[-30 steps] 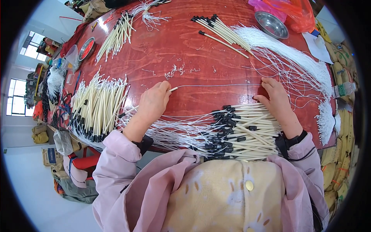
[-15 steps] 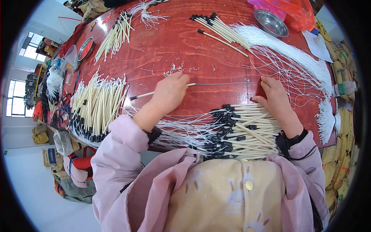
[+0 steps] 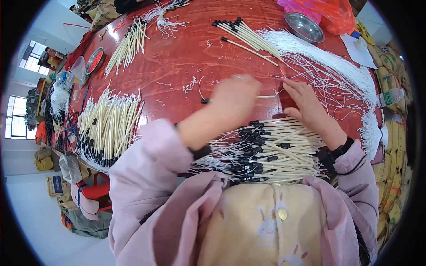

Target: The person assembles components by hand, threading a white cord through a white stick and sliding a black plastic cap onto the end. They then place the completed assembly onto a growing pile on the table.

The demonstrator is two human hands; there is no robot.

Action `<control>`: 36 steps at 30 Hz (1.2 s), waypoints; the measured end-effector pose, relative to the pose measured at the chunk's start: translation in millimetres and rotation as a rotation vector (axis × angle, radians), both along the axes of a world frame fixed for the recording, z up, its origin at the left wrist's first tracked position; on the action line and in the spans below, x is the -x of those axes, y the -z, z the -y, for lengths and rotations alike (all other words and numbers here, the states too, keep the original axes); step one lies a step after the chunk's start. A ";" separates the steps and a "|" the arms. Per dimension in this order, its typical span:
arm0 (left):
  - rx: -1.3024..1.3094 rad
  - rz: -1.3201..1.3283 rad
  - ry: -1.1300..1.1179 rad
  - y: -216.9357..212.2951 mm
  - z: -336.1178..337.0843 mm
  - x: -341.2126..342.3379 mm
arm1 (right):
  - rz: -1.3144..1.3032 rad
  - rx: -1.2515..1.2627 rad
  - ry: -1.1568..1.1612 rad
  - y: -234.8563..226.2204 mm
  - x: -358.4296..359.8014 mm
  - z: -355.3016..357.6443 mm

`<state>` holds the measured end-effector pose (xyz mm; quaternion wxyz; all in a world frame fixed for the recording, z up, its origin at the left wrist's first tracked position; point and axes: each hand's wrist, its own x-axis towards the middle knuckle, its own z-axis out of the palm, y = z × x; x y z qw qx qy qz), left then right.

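Observation:
My left hand [image 3: 235, 99], blurred by motion, is closed round a thin cream tube [image 3: 267, 96]. Its pale end sticks out to the right, and a black end piece [image 3: 205, 101] with a curled white cord [image 3: 201, 86] shows on the other side. Just right of the tube, my right hand [image 3: 308, 106] lies low over the table, fingers stretched and thumb apart. A short bit of white cord lies between the tube's end and my right fingertips. By the index fingertip is a thin dark wire [image 3: 276, 76]. The undersides of the right fingers are hidden.
Black-ended cream tubes with white cords are heaped in front of me [image 3: 288, 150] and at left [image 3: 111, 128]. A white cord bundle [image 3: 319, 53] and a metal bowl [image 3: 304, 27] lie at far right. Cord scraps [image 3: 191, 85] litter the red table [image 3: 177, 62].
My left hand has moved right with the tube, toward my right hand. The long stretch of thin wire between them no longer shows. My right hand shifted slightly left.

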<state>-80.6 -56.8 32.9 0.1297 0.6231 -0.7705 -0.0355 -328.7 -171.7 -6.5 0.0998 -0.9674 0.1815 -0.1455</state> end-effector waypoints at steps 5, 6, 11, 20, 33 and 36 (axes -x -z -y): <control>0.063 -0.155 -0.504 15.5 -21.5 -92.5 | -0.043 0.006 -0.012 -13.5 -15.3 6.6; -0.034 -0.204 -0.549 24.4 -24.4 -100.0 | -0.058 0.008 -0.051 -16.3 -24.3 4.3; -0.222 -0.318 -0.590 47.4 -26.8 -99.3 | -0.040 0.030 -0.128 0.2 -53.8 -3.1; 0.217 -0.251 -0.455 53.1 -37.6 -90.0 | -0.046 0.230 -0.134 -1.1 -49.9 2.1; -0.270 -0.600 -0.494 50.0 -38.7 -82.0 | 0.237 0.252 -0.176 -22.2 -40.9 -10.0; -0.039 -0.710 -0.476 39.9 -44.6 -86.0 | 0.260 0.222 -0.172 -34.1 -37.1 -15.3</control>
